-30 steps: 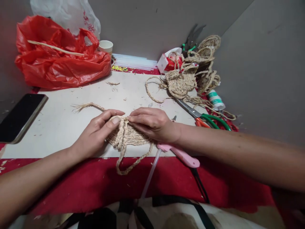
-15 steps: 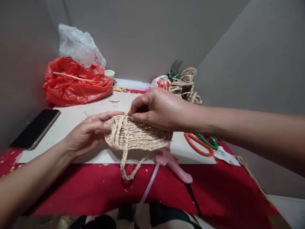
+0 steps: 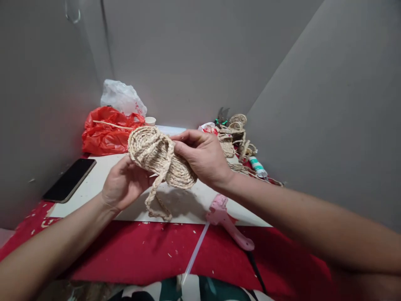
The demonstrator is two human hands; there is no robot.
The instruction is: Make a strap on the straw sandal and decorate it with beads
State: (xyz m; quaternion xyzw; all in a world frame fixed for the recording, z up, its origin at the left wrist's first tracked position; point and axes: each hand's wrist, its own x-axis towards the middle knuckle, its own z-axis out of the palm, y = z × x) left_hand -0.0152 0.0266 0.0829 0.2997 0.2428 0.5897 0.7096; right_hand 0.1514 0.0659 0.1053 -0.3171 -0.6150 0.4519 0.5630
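Observation:
A small slipper-shaped piece of coiled, braided straw rope (image 3: 183,172) is held up above the white board, tilted so its coiled face shows. A braided strap crosses its middle, and the loose braid end (image 3: 153,200) dangles below. My left hand (image 3: 127,179) is closed around its left underside, the fingertips hidden behind it. My right hand (image 3: 205,156) pinches the upper right edge by the strap, thumb in front and fingers behind. Beneath, on the board's front edge, lies a pink hot glue gun (image 3: 221,215) with a clear glue stick (image 3: 196,247) sticking out of it.
On the left are a phone (image 3: 69,179), a red plastic bag (image 3: 105,136), a white plastic bag (image 3: 123,98) and a paper cup (image 3: 150,121). Straw rope coils (image 3: 238,121), pliers (image 3: 222,116) and a green-and-white roll (image 3: 257,166) stand at the back right. Grey walls enclose the table.
The straw piece has been lifted and turned, its coiled face now towards me. My right hand has shifted along its upper edge. The camera view has tilted up.

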